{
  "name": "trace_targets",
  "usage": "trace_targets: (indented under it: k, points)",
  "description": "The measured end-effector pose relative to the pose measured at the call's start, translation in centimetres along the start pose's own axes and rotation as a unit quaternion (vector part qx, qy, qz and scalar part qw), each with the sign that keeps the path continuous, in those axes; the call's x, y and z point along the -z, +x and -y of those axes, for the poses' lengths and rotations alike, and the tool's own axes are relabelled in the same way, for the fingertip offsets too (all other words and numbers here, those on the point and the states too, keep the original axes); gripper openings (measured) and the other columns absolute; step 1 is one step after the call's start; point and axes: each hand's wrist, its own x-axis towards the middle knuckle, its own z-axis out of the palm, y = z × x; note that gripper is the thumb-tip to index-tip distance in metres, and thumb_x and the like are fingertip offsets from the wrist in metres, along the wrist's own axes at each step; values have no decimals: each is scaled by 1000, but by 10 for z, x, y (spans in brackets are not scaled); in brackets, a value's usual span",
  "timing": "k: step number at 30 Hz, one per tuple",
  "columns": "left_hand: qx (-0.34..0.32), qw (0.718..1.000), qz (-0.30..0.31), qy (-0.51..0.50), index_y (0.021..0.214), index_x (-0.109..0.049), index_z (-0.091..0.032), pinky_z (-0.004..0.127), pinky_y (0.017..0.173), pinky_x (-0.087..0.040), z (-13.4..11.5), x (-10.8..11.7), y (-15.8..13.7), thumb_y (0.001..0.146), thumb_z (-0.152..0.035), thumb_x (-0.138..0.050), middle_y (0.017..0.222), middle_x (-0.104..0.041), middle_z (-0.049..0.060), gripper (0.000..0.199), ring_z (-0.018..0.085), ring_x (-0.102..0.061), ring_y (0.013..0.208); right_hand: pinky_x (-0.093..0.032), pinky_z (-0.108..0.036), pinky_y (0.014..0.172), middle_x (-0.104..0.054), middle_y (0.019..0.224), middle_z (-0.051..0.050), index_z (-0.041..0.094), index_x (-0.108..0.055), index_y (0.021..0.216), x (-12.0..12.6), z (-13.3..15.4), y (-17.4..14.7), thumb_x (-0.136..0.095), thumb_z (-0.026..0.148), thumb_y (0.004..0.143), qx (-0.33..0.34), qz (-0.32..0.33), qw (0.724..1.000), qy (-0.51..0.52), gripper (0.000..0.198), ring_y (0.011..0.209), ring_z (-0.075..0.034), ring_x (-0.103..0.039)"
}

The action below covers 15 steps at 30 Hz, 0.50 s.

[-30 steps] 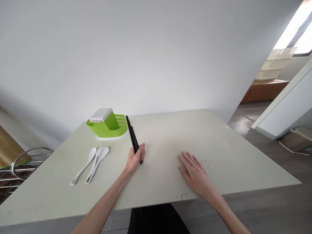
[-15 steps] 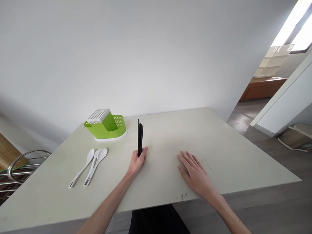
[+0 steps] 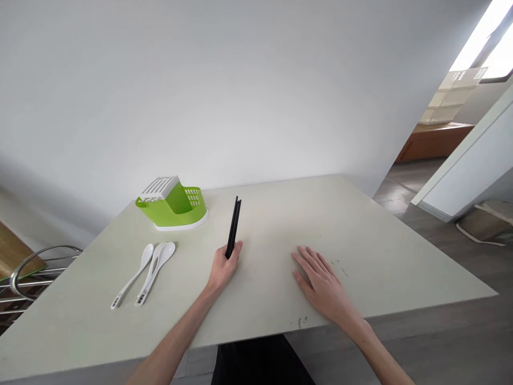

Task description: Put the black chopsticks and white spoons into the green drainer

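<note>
My left hand [image 3: 224, 266] is closed round a bundle of black chopsticks [image 3: 234, 227], which stick up from the fist and lean slightly right. Their lower ends are hidden in the hand. Flat on the tabletop, my right hand [image 3: 319, 279] rests with its fingers outstretched and holds nothing. Three white spoons [image 3: 151, 267] lie close together to the left of my left hand, bowls pointing away from me. Behind them stands a green cutlery holder [image 3: 174, 208] with a white slotted top and a white base.
The pale table [image 3: 276, 214] meets a white wall [image 3: 256, 96] at its back edge. A metal rack [image 3: 40, 275] stands by the left edge. Beyond the right side are a floor, a white partition [image 3: 468, 160] and a brown wooden ledge [image 3: 435, 141].
The chopsticks in my left hand have tilted to the right and drawn closer together. My right hand stays flat in the same place.
</note>
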Motion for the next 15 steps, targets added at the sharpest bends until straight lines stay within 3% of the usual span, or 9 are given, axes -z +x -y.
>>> trace_targets:
  k: [4,8,11,15]
  points:
    - [6,998,-31,59,69,-35,-24,27,53,-25,-3,8,-3,94,-70,-50,60,-32,-7,55,12,-30,56,-27,-51,132,-27,173,2,30,-40,165,1,0,0,-29,59,110,-5,2,1000,4,63,162,-26,-21]
    - [9,981,-31,192,75,-40,-25,27,56,-32,-10,27,-5,98,-71,-42,62,-39,-6,52,15,-41,57,-28,-52,132,-28,173,2,30,-40,164,0,-1,0,-30,59,110,0,-3,1000,5,62,161,-27,-22]
    - [44,941,14,336,88,-49,-24,30,62,-39,-18,40,-10,103,-63,-35,66,-57,-1,45,22,-59,65,-29,-53,131,-29,172,2,30,-40,164,0,-1,-1,-30,58,110,5,-9,1000,4,61,161,-27,-22]
    - [79,858,54,505,105,-55,-16,37,69,-46,-28,42,-22,109,-49,-25,88,-73,14,44,34,-73,86,-29,-53,131,-30,172,2,31,-40,164,0,-2,-2,-31,58,110,4,-13,1000,4,61,161,-27,-23]
